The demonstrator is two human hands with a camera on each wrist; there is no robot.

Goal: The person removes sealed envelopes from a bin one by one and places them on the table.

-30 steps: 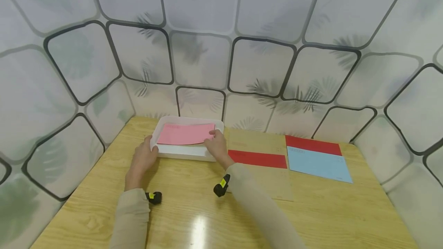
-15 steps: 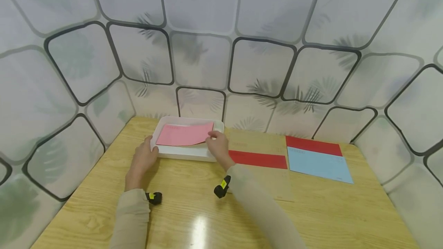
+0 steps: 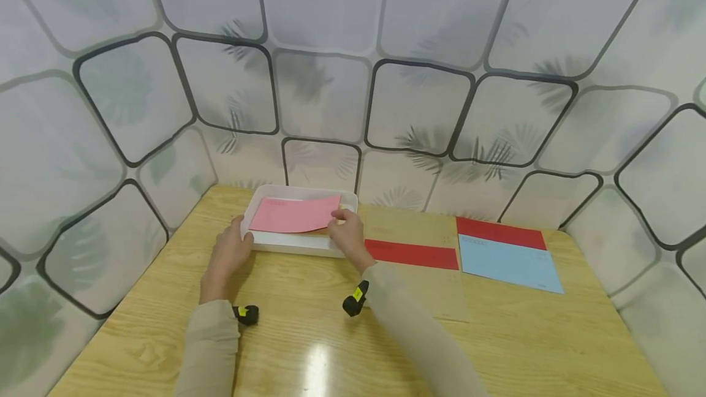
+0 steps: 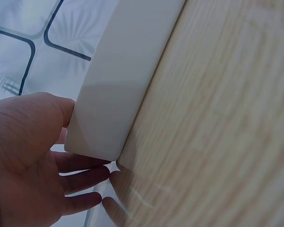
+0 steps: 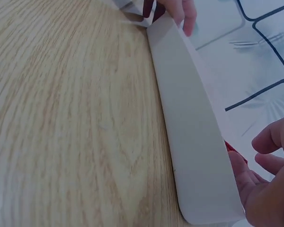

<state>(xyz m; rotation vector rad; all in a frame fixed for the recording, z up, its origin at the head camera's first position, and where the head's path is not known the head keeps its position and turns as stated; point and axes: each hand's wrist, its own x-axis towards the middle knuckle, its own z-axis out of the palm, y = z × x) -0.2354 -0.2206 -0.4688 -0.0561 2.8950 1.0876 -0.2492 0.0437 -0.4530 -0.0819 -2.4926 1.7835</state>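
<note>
Fingers of our right hand pinch the pink envelope's 3 o'clock end; it lies in one white tray at the tabletop's 11 o'clock. Our left hand grips the tray's corner. At 2 o'clock: two red envelopes, one blue envelope.

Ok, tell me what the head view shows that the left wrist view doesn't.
Only the head view shows the pink envelope lying in the tray, the right hand at its near right corner, and the red envelope and blue envelope on the table to the right. Only the left wrist view shows the left hand's fingers curled round the tray's corner from below. Both show the white tray, the left hand and the wooden table.
</note>
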